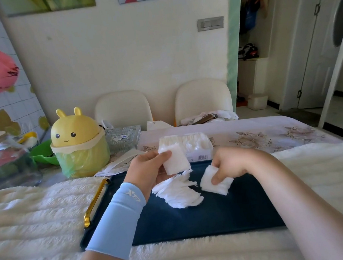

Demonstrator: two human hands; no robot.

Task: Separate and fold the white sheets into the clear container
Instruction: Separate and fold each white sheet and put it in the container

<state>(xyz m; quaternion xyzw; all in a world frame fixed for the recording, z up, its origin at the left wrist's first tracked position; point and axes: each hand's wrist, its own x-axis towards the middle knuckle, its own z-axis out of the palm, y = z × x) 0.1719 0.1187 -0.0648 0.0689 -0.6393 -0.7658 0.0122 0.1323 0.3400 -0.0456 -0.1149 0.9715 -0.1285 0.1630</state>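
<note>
Mid-separation — gripping sheet stack in left hand, pinching folded sheet in right hand; next — tuck into clear container.

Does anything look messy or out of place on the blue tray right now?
Yes: a pile of white sheets lies fanned out, ragged-edged, on the tray between the hands, outside the clear container. The left hand and right hand hold neater folded wads.

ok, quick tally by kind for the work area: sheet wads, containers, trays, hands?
White sheet wads: 3 (left wad, fanned pile, right wad)
Clear container: 1
Navy tray: 1
Hands: 2 (left hand, right hand)
Total: 7
</note>
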